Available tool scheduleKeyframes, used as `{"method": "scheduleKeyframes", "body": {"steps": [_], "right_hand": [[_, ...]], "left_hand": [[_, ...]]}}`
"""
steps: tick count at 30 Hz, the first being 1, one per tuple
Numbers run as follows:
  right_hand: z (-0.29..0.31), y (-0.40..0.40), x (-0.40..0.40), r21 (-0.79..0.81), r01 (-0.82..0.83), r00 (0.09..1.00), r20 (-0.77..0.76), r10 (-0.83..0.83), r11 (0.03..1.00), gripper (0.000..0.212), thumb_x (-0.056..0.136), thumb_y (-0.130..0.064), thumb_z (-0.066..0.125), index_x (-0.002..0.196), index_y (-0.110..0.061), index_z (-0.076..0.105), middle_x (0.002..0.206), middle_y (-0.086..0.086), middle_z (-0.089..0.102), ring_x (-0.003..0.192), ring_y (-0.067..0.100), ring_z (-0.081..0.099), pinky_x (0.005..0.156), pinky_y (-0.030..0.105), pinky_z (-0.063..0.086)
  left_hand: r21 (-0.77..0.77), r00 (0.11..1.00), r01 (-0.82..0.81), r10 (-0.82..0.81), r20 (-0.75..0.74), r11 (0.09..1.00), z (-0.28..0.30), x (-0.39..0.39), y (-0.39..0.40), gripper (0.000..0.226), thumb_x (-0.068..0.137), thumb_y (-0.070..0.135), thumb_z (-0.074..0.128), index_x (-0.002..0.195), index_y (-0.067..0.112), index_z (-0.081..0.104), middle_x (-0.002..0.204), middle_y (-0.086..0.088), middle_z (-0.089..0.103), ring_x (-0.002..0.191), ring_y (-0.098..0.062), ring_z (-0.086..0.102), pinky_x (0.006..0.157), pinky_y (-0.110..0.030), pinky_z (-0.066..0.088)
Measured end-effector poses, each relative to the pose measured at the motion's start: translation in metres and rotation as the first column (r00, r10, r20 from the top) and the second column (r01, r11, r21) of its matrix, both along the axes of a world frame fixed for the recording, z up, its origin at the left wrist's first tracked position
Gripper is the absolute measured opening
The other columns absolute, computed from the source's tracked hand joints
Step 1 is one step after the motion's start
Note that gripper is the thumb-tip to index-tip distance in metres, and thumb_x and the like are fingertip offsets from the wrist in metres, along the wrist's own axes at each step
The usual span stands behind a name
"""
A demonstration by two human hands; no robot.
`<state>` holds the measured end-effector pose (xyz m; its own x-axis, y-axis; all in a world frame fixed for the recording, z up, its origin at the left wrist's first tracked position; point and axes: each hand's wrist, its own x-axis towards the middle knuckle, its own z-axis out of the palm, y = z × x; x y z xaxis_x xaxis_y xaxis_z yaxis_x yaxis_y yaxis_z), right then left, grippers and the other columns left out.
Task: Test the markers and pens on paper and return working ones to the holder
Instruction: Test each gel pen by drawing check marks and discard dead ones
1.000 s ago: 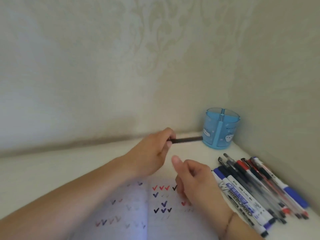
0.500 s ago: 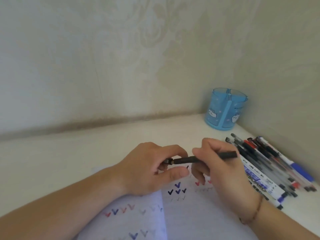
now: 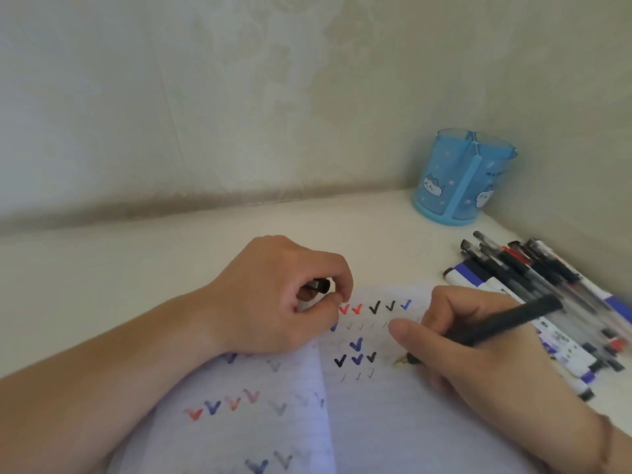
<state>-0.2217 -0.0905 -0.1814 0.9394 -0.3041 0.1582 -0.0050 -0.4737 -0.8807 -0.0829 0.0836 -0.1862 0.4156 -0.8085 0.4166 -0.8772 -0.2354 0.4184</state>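
My right hand point(image 3: 472, 350) grips a black pen point(image 3: 506, 321) in a writing hold, its bare tip just above or on the right page of the open notebook point(image 3: 376, 422), beside rows of red, blue and black check marks. My left hand point(image 3: 273, 299) rests on the notebook's top edge and holds the pen's black cap point(image 3: 319, 285) in curled fingers. The blue translucent holder point(image 3: 461, 176) with cat pictures stands in the back right corner and looks empty.
A pile of several pens and whiteboard markers point(image 3: 533, 289) lies on the white tabletop point(image 3: 136, 268) right of the notebook, along the right wall. Walls close off the back and the right side.
The cap has come off the black pen and stays in my left hand. My right hand has brought the pen down, tip to the right page.
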Motion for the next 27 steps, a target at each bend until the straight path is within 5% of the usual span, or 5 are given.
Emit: {"method": "scheduleKeyframes", "body": {"steps": [3,9,14,21,27], "right_hand": [[-0.001,0.001,0.004,-0.122,0.034,0.999,0.008,-0.034,0.992,0.042,0.067,-0.028,0.076,0.053,0.000,0.048,0.049,0.018,0.049,0.043,0.010,0.036,0.042,0.021,0.028],[0.001,0.007,0.005,-0.169,-0.011,1.000,-0.024,0.007,0.986,0.039,0.067,-0.023,0.076,0.050,-0.002,0.048,0.040,-0.005,0.040,0.041,0.006,0.032,0.039,0.015,0.024],[0.001,0.009,0.004,-0.182,-0.029,0.999,-0.040,0.022,0.983,0.035,0.065,-0.022,0.071,0.051,-0.002,0.046,0.041,0.005,0.041,0.042,0.005,0.030,0.039,0.018,0.022],[-0.002,0.008,0.006,-0.172,0.024,1.000,-0.002,-0.025,0.985,0.036,0.070,-0.014,0.072,0.053,-0.003,0.042,0.042,-0.005,0.035,0.041,0.007,0.030,0.040,0.016,0.024],[0.001,0.003,0.001,0.241,-0.077,0.989,0.143,0.043,0.967,0.055,0.046,-0.061,0.084,0.061,-0.015,0.057,0.046,0.003,0.049,0.040,0.006,0.036,0.039,0.011,0.027]], "left_hand": [[0.028,0.995,0.104,-0.104,-0.014,0.994,0.000,-0.005,0.002,0.010,0.078,0.027,0.057,0.079,0.025,0.067,0.050,0.008,0.040,0.047,-0.008,0.038,0.051,-0.010,0.026],[0.076,0.982,0.188,-0.187,-0.026,0.979,0.001,-0.007,0.003,0.004,0.074,0.022,0.063,0.075,0.023,0.067,0.052,0.013,0.043,0.049,-0.005,0.040,0.051,-0.013,0.029],[0.081,0.980,0.198,-0.197,-0.016,0.977,0.001,-0.007,0.004,0.005,0.073,0.021,0.062,0.075,0.022,0.067,0.056,0.010,0.050,0.051,-0.007,0.042,0.052,-0.013,0.030],[0.033,0.953,0.284,-0.278,-0.116,0.958,0.002,-0.004,0.001,0.033,0.077,0.013,0.041,0.095,0.011,0.069,0.077,0.013,0.051,0.076,-0.008,0.049,0.067,-0.020,0.037],[0.038,0.979,0.196,-0.194,-0.068,0.980,-0.007,0.002,-0.003,0.036,0.092,0.000,0.048,0.123,0.012,0.061,0.094,0.008,0.056,0.091,-0.004,0.052,0.083,-0.013,0.038]]}}
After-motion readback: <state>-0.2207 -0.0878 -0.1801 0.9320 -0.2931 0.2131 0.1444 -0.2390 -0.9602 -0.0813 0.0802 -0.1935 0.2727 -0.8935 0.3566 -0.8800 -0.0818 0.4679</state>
